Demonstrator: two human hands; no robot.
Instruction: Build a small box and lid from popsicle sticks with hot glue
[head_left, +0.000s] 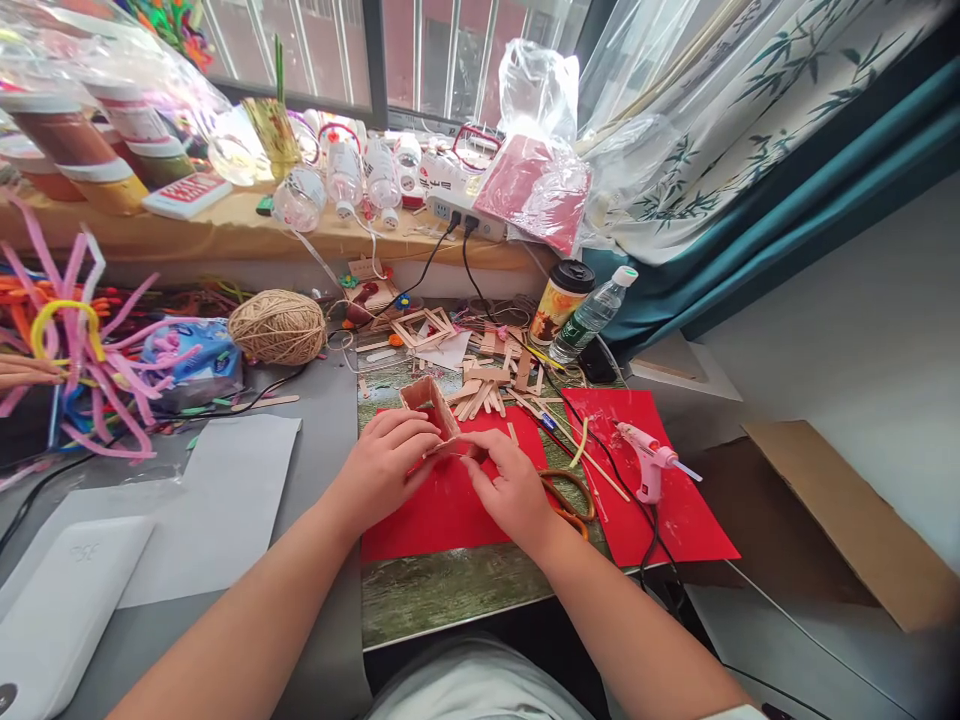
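A small open box (424, 393) built of wooden craft sticks stands over a red sheet (450, 520) in front of me. My left hand (390, 465) wraps its fingers round the box's near left side. From the right, my right hand (510, 490) pinches the box's near edge between thumb and fingers; the fingertips partly hide that edge. Just behind the box lies a pile of loose craft sticks (484, 395). Scissors with orange-brown handles (568, 497) lie beside my right wrist. A pink glue gun (649, 460) rests on a second red sheet (690, 525) farther right.
A paper cup (559, 305) and a water bottle (596, 315) stand at the back right. Leftward are a twine ball (277, 328), pink pipe cleaners (75, 330) with another person's fingers (26, 371) at them, and a white device (75, 610). Black cords cross the right side.
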